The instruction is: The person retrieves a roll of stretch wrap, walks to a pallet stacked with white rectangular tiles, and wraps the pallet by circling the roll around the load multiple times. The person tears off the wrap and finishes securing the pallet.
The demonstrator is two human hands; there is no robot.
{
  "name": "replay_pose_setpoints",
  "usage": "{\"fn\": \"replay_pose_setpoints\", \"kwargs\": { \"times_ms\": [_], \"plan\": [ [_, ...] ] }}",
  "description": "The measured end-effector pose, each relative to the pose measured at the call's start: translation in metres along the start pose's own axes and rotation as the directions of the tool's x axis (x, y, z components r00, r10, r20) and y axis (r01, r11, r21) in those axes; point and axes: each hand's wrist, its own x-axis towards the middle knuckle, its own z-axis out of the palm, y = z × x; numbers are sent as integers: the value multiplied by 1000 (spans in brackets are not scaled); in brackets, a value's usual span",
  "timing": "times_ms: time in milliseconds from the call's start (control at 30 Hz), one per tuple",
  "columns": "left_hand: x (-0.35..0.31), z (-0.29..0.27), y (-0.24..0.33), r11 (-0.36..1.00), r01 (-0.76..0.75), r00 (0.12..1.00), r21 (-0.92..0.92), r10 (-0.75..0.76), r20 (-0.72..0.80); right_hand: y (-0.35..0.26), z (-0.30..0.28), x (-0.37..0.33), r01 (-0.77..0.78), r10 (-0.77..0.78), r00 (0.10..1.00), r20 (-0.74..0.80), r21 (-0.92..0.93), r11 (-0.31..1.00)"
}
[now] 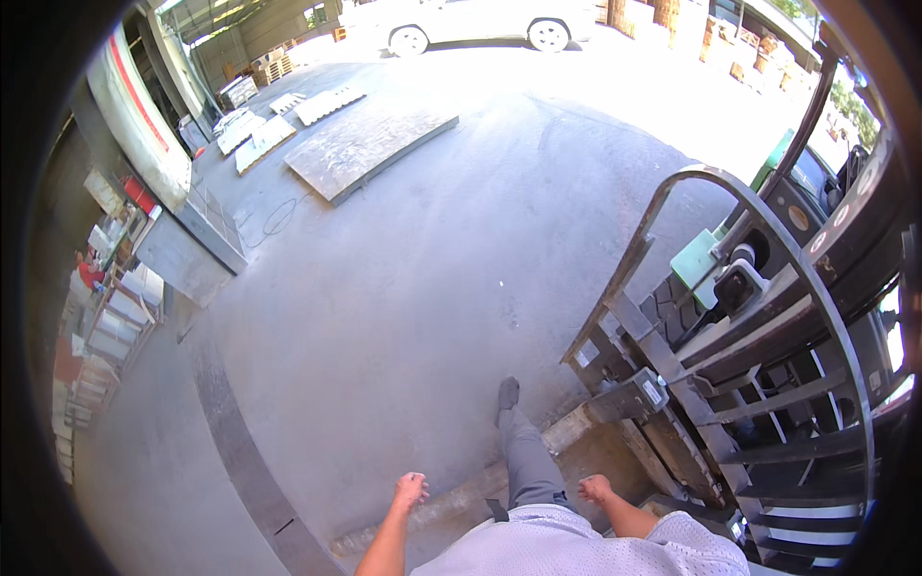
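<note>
My left hand (412, 491) hangs free to the left of my body, its fingers loosely bent and holding nothing that I can see. On the other side, my right hand (594, 489) is low by my hip, also loosely curled with no object showing in it. One leg (526, 456) in grey trousers reaches forward, its dark shoe (509, 392) on the concrete floor. A worn, low bar (461, 501) runs past my legs from the forklift (759, 326) at my right. The forklift's black slatted frame (788, 451) is nearest my right hand, without contact.
A large flat plate (370, 149) lies ahead, with several pale panels (259, 139) beyond it. A white vehicle (471, 24) stands at the far side. Racks (120, 322) and a grey wall panel (182, 259) line the left. A dark strip (230, 432) crosses the floor.
</note>
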Motion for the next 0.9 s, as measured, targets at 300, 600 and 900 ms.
{"fn": "replay_pose_setpoints", "kwargs": {
  "times_ms": [300,600,900],
  "plan": [
    [115,-24,122,957,98,993,274,-76,-90,-449,-1,222,536,-550,835,17,-249,807],
    [310,-54,269,904,277,961,325,-264,-84,-870,-28,238,636,-647,761,48,143,758],
    [565,-143,607,954,189,982,234,-176,-75,-756,-93,341,-232,253,956,-150,144,962]
  ]
}}
